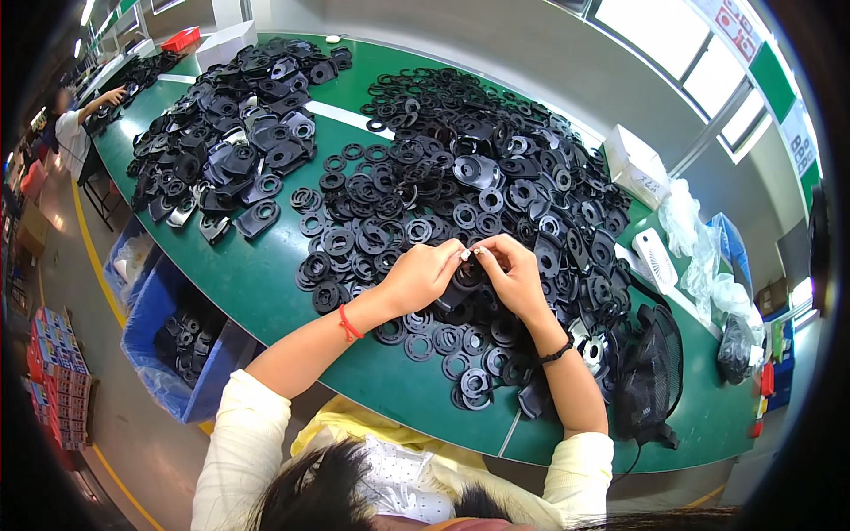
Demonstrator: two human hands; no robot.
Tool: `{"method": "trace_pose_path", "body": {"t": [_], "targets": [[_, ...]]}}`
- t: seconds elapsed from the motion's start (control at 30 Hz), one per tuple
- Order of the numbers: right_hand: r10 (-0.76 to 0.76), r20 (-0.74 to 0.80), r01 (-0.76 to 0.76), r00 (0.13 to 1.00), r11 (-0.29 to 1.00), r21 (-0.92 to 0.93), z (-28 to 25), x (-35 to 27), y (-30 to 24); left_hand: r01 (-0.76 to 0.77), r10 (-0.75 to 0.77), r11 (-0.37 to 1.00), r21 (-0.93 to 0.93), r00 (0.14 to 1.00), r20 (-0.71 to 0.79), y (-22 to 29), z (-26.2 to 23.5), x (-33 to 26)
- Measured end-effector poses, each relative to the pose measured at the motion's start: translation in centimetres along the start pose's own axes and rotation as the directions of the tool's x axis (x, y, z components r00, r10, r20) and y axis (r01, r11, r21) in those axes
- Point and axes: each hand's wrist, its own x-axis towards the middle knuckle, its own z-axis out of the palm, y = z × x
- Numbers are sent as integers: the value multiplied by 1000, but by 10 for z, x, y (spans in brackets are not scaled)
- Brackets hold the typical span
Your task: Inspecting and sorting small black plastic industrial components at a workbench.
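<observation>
Both my hands meet over the heap in the middle of the green table (pixel 221 279). My left hand (pixel 428 273), with a red cord at its wrist, is closed in a pinch. My right hand (pixel 512 273), with a dark band at its wrist, pinches from the other side. Between and just below the fingers is a dark curved black plastic part (pixel 460 281), its upper edge at the fingertips. Small white patches show at the fingertips; what they are is too small to tell. Black plastic rings (pixel 338 241) lie loose around the hands.
A second heap of black plastic housings (pixel 239 142) lies on the left. Right are a white box (pixel 636 164), a white handheld fan (pixel 653 259), clear plastic bags (pixel 704 257) and a black mesh bag (pixel 648 376). Below the left edge stands a blue bin (pixel 181 354). Another person (pixel 71 133) works far left.
</observation>
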Motion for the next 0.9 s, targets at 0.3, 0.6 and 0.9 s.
{"method": "trace_pose_path", "body": {"t": [0.3,0.6,0.9], "targets": [[-2,58,6,998,998,-69,-1,1,-1,50,-49,996,-71,999,21,-3,2,1],[173,103,-199,980,766,611,-6,3,-1,383,-373,645,-661,913,165,-3,-14,10],[147,338,-289,929,859,422,-9,-3,-5,222,-181,681,-697,974,134,-6,-17,14]]}}
